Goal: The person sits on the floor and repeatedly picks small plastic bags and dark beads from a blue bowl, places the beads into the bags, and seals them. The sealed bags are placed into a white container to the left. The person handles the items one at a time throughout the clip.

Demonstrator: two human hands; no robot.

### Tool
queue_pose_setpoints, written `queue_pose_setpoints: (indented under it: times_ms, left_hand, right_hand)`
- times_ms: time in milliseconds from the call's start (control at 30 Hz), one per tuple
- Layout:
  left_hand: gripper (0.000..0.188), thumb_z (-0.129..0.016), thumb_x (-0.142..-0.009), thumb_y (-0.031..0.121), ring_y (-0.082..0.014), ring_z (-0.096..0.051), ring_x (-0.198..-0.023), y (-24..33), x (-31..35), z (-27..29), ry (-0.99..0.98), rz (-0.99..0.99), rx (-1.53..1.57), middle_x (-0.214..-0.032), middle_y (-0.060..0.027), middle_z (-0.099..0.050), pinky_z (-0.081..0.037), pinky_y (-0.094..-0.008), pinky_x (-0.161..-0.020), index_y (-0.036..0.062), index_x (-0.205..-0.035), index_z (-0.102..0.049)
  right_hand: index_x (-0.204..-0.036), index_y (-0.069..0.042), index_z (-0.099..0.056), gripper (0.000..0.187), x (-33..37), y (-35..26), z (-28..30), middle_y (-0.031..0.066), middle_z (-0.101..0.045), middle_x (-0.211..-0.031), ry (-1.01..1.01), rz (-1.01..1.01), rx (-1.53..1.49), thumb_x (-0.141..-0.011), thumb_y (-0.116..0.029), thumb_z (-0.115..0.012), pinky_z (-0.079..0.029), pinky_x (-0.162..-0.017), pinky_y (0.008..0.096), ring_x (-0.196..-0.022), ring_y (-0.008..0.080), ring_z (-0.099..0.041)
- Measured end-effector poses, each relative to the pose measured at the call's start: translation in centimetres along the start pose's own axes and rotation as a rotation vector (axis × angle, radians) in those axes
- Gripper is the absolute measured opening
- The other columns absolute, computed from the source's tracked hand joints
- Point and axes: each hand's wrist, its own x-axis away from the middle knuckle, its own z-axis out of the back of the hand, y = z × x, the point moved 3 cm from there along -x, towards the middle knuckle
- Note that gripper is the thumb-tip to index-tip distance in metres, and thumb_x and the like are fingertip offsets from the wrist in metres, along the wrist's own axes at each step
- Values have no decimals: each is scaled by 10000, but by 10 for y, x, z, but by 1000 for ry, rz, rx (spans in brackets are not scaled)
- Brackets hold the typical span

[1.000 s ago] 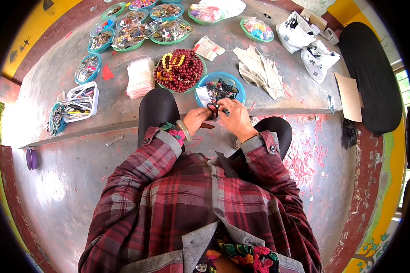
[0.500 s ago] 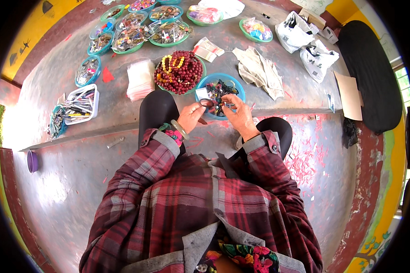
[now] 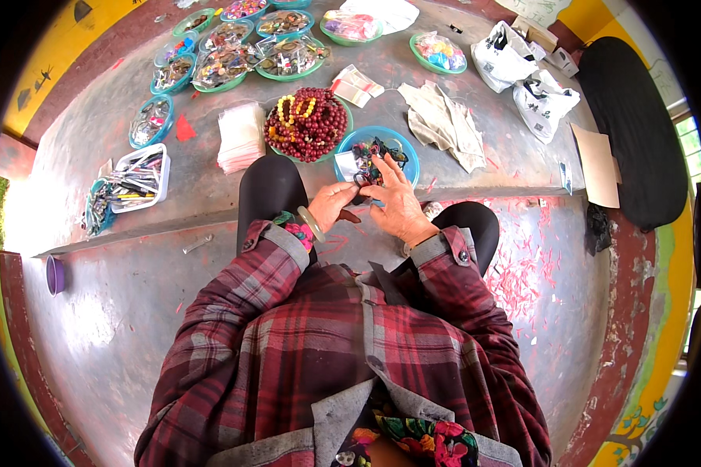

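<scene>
My left hand (image 3: pixel 329 205) is closed, thumb and fingers pinching a small dark ring-shaped band (image 3: pixel 360 181) at the near rim of a blue plastic basin (image 3: pixel 414 165). Its exact kind cannot be made out. My right hand (image 3: pixel 399 205) meets the left one there. Two of its fingers reach up over the basin while the thumb side bends in toward the band; what it pinches is hidden. Inside the basin lies a tangle of small dark and coloured trinkets (image 3: pixel 393 150), with a white card (image 3: pixel 346 163) at its left side.
Left of the basin sits a bowl of dark red bead strings (image 3: pixel 308 132), beside a stack of pale packets (image 3: pixel 240 136). A beige cloth (image 3: pixel 444 124) lies to the right. Further off stand several bowls of packaged trinkets (image 3: pixel 288 58), a white tray of pens (image 3: pixel 163 173) and white plastic bags (image 3: pixel 545 101).
My right hand has come left and nearer, closing the gap to the left hand. The dark band, held up plainly before, is now mostly hidden between the fingers.
</scene>
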Motion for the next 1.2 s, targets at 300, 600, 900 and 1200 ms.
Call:
queue_pose_setpoints:
  times_ms: [300, 600, 900, 1200]
  left_hand:
    - [375, -435, -915, 278, -159, -549, -898, -6, -1, -3, -11, 22, 12, -1007, -65, -565, -541, -312, -604, 8, -1168, -502]
    - [421, -414, -910, 336, -123, -542, -853, -3, 3, -7, 38, 79, -118, -996, -42, -563, -500, -249, -532, 65, -1226, -478]
    - [433, -413, -908, 355, -95, -549, -779, -9, 0, -3, -9, 98, -114, -977, -24, -569, -463, -206, -492, 100, -1254, -461]
    - [458, -423, -896, 393, -105, -541, -858, -6, 2, -7, 19, 176, -127, -1010, -13, -569, -457, -216, -493, 109, -1253, -460]
  right_hand:
    - [-815, -84, -660, 270, 4, 1, -5, 197, -360, -1325, -129, -13, 4, -583, -24, -537, -307, -1008, 427, -1268, 409, -252]
    - [-809, -104, -663, 214, 6, 6, -12, 210, -413, -1269, -98, -33, -52, -600, -128, -627, -299, -1012, 436, -1255, 394, -283]
    - [-690, -140, -675, 140, 10, 21, -34, 161, -605, -942, -215, 60, -11, -661, -235, -577, -209, -1063, 434, -1141, 298, -434]
    - [-815, -143, -667, 197, 10, 21, -29, 196, -462, -1212, -76, -125, -71, -632, -175, -603, -217, -1056, 427, -1240, 350, -321]
